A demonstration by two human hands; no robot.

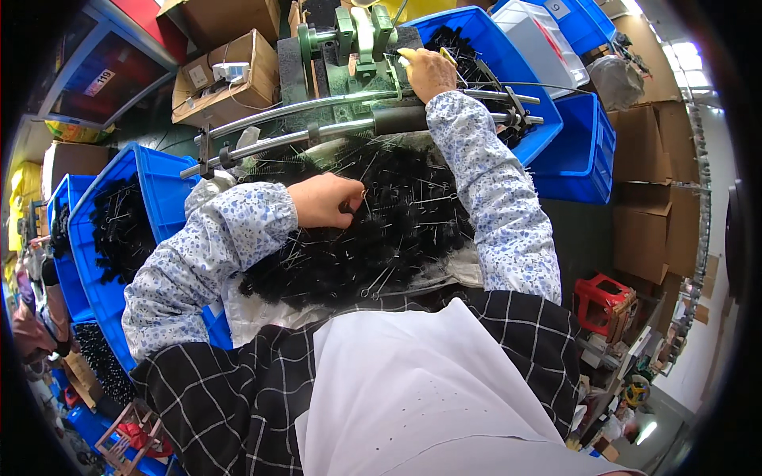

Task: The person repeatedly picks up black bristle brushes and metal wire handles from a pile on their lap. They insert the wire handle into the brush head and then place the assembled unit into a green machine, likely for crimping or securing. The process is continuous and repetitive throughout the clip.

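Note:
A heap of small black-bristled wire brushes (397,210), many with looped wire ends, lies in front of me. My left hand (327,201) is closed over the heap, thumb and fingers pinching a thin wire brush whose looped end shows at the fingertips. Beyond the metal rails, my right hand (430,75) is closed beside the green bench machine (361,47), with yellow covers on its fingertips. What it grips is hidden by the fingers. Two steel rails (317,133) with a dark sleeve (399,120) run between the machine and the heap.
Blue bins (532,131) with black brushes stand right of the machine; more blue bins (155,186) stand at the left. An open cardboard box (238,99) sits back left. Cardboard (641,151) leans at the right above a red stool (599,305).

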